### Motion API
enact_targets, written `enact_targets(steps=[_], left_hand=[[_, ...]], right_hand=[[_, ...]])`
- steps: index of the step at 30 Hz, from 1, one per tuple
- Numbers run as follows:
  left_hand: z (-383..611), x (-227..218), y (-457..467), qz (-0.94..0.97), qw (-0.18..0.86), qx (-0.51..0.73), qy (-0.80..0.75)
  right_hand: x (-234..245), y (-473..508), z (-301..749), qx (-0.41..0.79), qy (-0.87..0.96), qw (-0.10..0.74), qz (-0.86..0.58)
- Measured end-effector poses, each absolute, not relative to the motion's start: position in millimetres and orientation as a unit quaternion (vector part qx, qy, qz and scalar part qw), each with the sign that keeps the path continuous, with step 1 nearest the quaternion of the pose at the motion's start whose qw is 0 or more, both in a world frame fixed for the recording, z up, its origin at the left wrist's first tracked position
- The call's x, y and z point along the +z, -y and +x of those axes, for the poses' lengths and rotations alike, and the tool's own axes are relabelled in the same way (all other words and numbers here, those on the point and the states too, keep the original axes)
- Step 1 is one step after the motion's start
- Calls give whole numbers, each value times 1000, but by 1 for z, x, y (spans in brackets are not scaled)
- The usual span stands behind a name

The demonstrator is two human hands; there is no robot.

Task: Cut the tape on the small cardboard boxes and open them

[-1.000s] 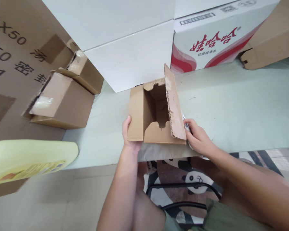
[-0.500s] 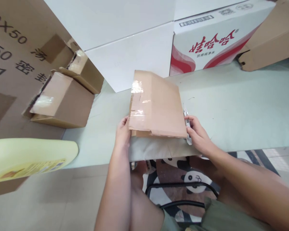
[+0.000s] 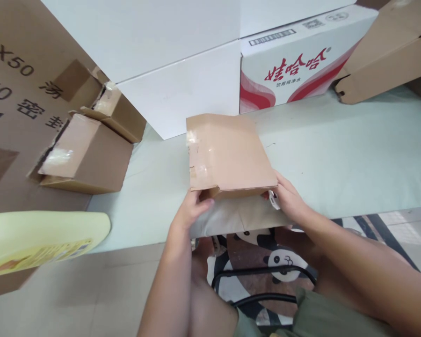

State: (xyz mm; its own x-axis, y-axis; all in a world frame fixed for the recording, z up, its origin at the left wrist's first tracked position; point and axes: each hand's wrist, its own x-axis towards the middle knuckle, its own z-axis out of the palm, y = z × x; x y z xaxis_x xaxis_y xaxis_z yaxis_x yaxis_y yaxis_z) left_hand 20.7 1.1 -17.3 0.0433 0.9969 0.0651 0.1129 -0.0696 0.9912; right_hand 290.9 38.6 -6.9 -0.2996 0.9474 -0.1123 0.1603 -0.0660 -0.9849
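A brown cardboard box (image 3: 236,150) with strips of clear tape on its left part is tilted above the cloth-covered table, right in front of me. At its near left corner my left hand (image 3: 192,209) grips it, thumb by the near edge and the other fingers hidden. My right hand (image 3: 288,199) is closed at the near right corner, touching the box. Out of that hand pokes the pale end of a utility knife (image 3: 274,200); the rest of the knife is hidden under the box and fingers.
Two small taped cardboard boxes (image 3: 87,154) stand at the left against a large printed carton (image 3: 17,117). A yellow bottle (image 3: 49,234) juts in at lower left. White cartons (image 3: 182,89), a red-and-white carton (image 3: 294,75) and an open brown box (image 3: 389,70) line the back of the table (image 3: 323,159).
The box has tipped so its top faces me more and its near side shows. My left hand has shifted to the near corner, and the knife has slid mostly out of sight beneath the box.
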Motion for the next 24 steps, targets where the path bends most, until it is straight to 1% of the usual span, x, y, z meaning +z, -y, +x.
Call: enact_targets(steps=[4, 9, 14, 20, 24], left_hand=[[27, -16, -1, 548, 431, 473, -538], [25, -16, -5, 460, 474, 541, -520], [23, -21, -3, 430, 487, 555, -520], [28, -20, -4, 479, 437, 521, -555], [25, -14, -1, 431, 490, 565, -505]], right_hand=[[-12, -42, 292, 570, 552, 377, -478], [-19, -42, 294, 601, 539, 370, -461], [-19, -41, 294, 622, 518, 416, -414], [-17, -42, 293, 628, 505, 391, -445], [-28, -43, 294, 624, 519, 402, -424]])
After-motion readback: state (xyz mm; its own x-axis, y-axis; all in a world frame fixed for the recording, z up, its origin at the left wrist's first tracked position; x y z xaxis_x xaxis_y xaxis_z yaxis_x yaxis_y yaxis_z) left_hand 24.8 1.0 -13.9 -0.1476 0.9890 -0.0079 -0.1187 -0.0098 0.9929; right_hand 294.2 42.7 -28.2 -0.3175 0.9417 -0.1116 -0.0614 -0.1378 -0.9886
